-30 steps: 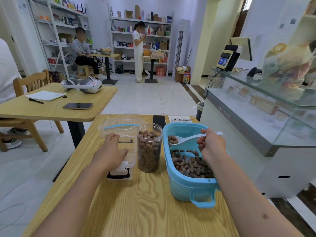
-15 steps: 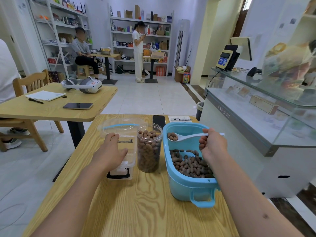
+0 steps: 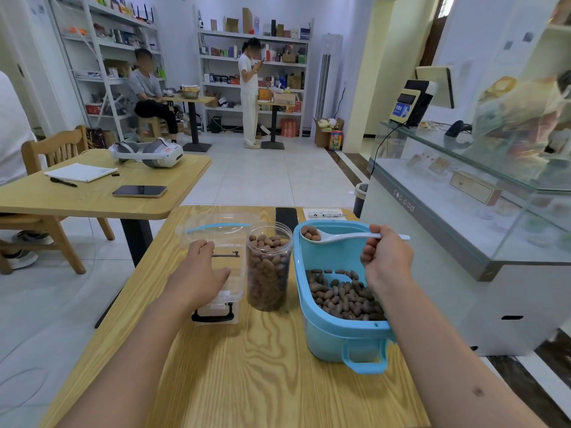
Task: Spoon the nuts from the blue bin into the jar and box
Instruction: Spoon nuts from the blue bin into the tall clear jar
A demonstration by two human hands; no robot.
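Observation:
A blue bin [image 3: 332,336] on the wooden table holds brown nuts [image 3: 343,296] in its near half. My right hand [image 3: 386,257] grips the handle of a white spoon [image 3: 346,237], whose bowl carries a few nuts above the bin's far left rim. Left of the bin stands a clear round jar [image 3: 268,270], filled with nuts nearly to its mouth. Beside the jar lies a clear plastic box [image 3: 227,267] with its lid up and a black latch in front. My left hand [image 3: 200,273] rests on the box, fingers wrapped over its left edge.
A black phone [image 3: 286,216] and a printed paper [image 3: 324,214] lie at the table's far edge. A glass display counter [image 3: 463,211] runs close along the right. Another table [image 3: 92,193] with a headset, phone and notebook stands at the left. Two people are at the far shelves.
My right hand has lifted the loaded spoon up from the nuts and carried it left toward the jar. The left hand and the box have stayed put.

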